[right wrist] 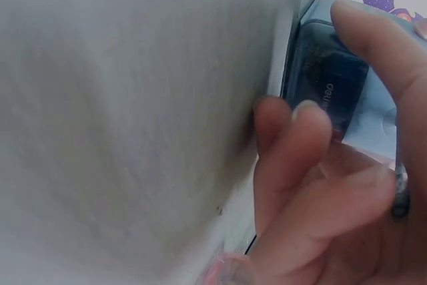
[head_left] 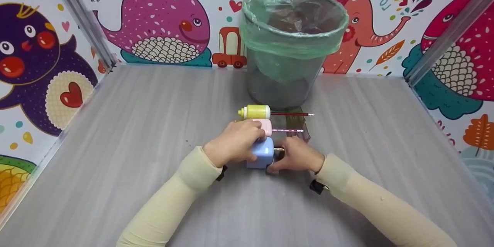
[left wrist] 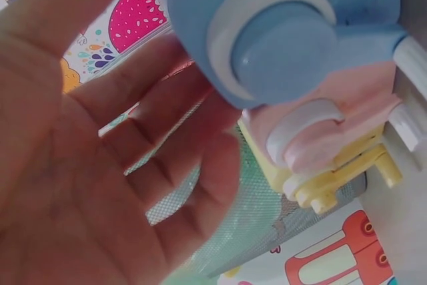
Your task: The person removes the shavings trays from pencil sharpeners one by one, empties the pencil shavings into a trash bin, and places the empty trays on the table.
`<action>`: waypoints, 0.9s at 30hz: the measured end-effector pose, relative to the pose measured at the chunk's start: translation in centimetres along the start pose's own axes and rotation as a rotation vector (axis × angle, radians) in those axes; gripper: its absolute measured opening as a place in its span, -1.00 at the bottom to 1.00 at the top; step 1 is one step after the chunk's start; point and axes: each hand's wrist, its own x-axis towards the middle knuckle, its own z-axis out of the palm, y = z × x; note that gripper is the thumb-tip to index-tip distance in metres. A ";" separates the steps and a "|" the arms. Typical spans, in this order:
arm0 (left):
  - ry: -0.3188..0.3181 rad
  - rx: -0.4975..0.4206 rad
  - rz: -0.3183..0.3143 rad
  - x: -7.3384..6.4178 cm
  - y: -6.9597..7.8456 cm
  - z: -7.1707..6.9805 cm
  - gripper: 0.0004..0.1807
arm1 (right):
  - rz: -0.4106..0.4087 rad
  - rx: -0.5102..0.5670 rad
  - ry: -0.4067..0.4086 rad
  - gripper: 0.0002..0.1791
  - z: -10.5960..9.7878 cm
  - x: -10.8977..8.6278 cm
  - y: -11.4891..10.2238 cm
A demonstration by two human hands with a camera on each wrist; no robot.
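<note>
A blue crank pencil sharpener [head_left: 261, 155] stands nearest me, with a pencil [head_left: 278, 149] sticking out of its right side. My left hand [head_left: 235, 142] grips its body, thumb on the near side and fingers over the top; the left wrist view shows its crank [left wrist: 287, 51]. My right hand [head_left: 299, 155] is at the sharpener's right face. There, the thumb lies along the edge and bent fingers overlap the dark see-through shavings drawer [right wrist: 327, 78]; whether they pinch it, I cannot tell. Beyond stand a pink sharpener [head_left: 264, 126] and a yellow one [head_left: 257, 111], each holding a pencil.
Brownish see-through boxes [head_left: 295, 121] lie right of the sharpeners, under the projecting pencils. Behind them stands a mesh bin [head_left: 285, 73] with a green liner bag [head_left: 295, 42]. Cartoon-printed panels [head_left: 166, 19] enclose the grey table [head_left: 154, 96].
</note>
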 end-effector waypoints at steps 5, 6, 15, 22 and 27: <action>-0.018 -0.023 -0.011 0.1 0.1 -0.2 -0.56 | -0.014 0.009 -0.014 -0.54 -0.4 -0.6 0.8; -0.025 -0.027 -0.016 0.1 0.1 -0.2 -0.55 | -0.014 0.010 -0.018 -0.53 -0.4 -0.7 0.9; -0.007 -0.044 -0.002 0.1 -0.1 -0.1 -0.57 | -0.004 0.010 -0.027 -0.50 -0.9 -1.2 1.2; 0.010 -0.043 0.019 0.0 -0.1 -0.1 -0.59 | 0.015 0.029 -0.040 -0.49 -1.5 -1.5 1.5; 0.003 -0.043 0.013 -0.1 -0.1 0.0 -0.58 | 0.024 0.045 -0.053 -0.44 -1.7 -1.9 1.8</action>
